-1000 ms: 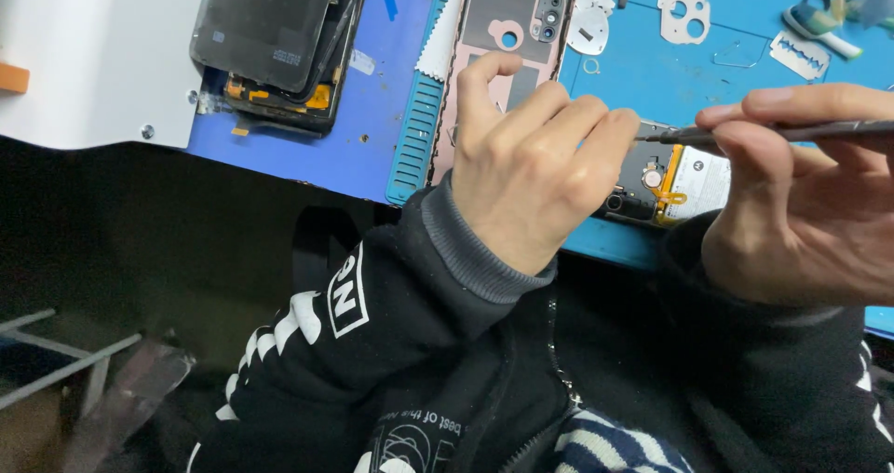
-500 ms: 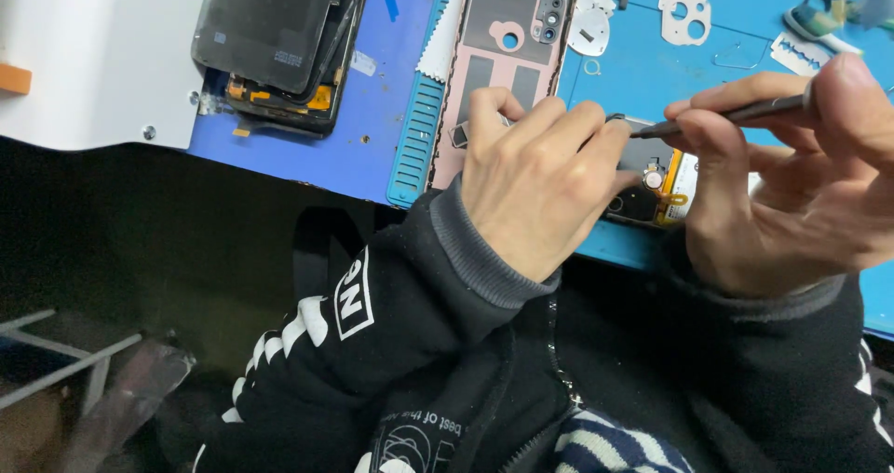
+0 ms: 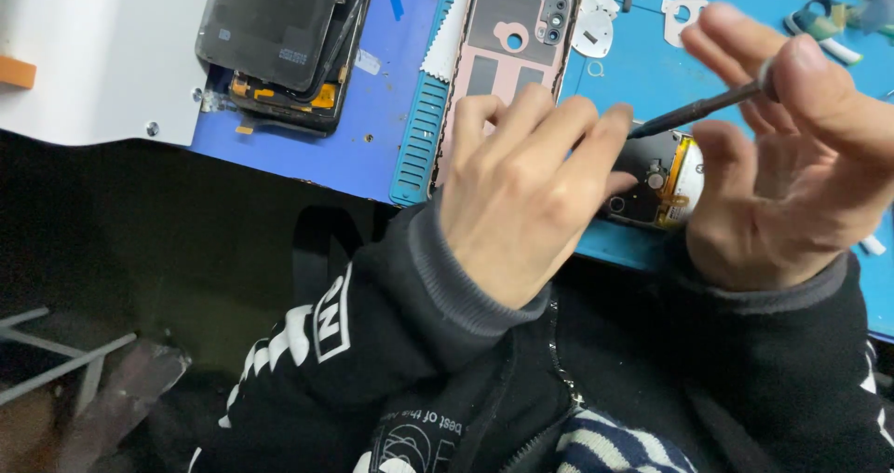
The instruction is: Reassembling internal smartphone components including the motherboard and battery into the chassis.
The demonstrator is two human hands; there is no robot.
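Opened phone (image 3: 652, 180) lying on blue mat (image 3: 372, 128), just right of the pink back cover (image 3: 507, 54).
Your left hand (image 3: 526, 194) is pressing flat on the phone, grasping nothing; your right hand (image 3: 782, 147) is pinching a thin dark tool (image 3: 698, 110) between thumb and fingers, tip touching the phone.

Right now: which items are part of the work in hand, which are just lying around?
In hand: left hand on opened phone; right hand holding dark screwdriver.
Lying about: pink back cover, stacked dark phone panels, small white parts, blue mat.
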